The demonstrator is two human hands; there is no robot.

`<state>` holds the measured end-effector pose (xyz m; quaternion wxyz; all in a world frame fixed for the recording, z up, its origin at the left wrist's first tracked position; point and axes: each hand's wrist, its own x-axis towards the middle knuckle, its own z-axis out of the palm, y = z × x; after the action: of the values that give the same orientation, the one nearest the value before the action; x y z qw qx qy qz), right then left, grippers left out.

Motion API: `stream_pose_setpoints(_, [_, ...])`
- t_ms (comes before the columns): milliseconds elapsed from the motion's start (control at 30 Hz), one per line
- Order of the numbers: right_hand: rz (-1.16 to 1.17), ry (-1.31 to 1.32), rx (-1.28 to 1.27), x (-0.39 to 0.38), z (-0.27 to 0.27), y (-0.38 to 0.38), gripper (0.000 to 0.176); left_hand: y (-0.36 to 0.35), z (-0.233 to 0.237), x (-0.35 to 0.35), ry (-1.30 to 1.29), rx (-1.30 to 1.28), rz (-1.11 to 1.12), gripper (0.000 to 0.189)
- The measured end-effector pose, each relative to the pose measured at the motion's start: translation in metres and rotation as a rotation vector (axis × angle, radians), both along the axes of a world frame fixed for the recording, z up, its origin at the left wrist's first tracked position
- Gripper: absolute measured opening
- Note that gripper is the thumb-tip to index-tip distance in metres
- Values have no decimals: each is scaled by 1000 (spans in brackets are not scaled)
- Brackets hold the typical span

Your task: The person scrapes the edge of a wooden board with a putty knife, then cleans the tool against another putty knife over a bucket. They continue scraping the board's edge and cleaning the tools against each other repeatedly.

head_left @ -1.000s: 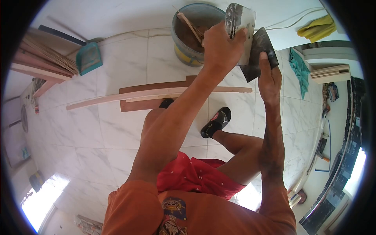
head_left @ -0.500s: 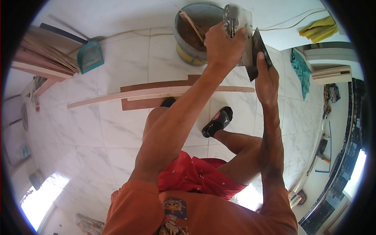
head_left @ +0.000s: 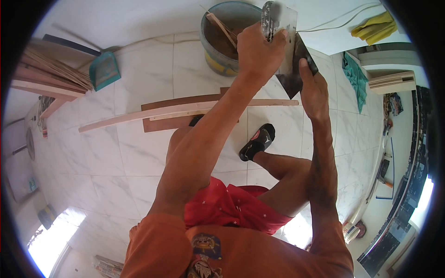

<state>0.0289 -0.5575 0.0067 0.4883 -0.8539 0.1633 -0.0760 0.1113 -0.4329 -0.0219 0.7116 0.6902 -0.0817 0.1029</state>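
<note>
My left hand [head_left: 261, 51] is wrapped round the worn, spotted handle of a flat metal trowel [head_left: 288, 23], its thumb on the pale blade. To its right, my right hand [head_left: 315, 90] grips a dark, thin metal plate [head_left: 306, 54], with the thumb on its face. The two tools meet or overlap, and a dark pointed corner hangs down below the trowel blade. Both hands are raised beside a round bucket [head_left: 218, 62] with a blue-grey rim, which holds a wooden stick [head_left: 221, 28] and brown contents.
Long wooden strips [head_left: 125, 118] and a brown board [head_left: 162, 124] lie on the tiled floor. A teal dustpan [head_left: 104, 72] and stacked wood [head_left: 44, 78] are at left. Yellow cloth [head_left: 376, 28], green cloth [head_left: 356, 81] and pale boards [head_left: 393, 83] are at right.
Both hands and the tools have shifted slightly left. The dark plate's lower corner has swung left beneath the trowel blade.
</note>
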Motion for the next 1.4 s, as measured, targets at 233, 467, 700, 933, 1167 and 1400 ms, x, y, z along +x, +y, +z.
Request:
stream_pose_setpoints(233, [17,15,-28,4,3,-8,45,-4,-3,-2,-2,-57,-64,17])
stream_pose_setpoints(467, [50,1,-107,3,-2,-10,48,2,10,-7,104,-81,-76,19])
stream_pose_setpoints(700, [98,-75,-131,14,-19,-22,46,2,5,-6,116,-95,-108,21])
stream_pose_setpoints(933, [149,34,-270,6,-9,-17,44,4,-4,0,-2,-8,-47,19])
stream_pose_setpoints(1167, [223,16,-344,3,-6,-17,40,7,-2,-1,78,12,-90,18])
stream_pose_setpoints(1400, [207,79,-340,6,-1,-18,38,6,1,1,98,9,-75,19])
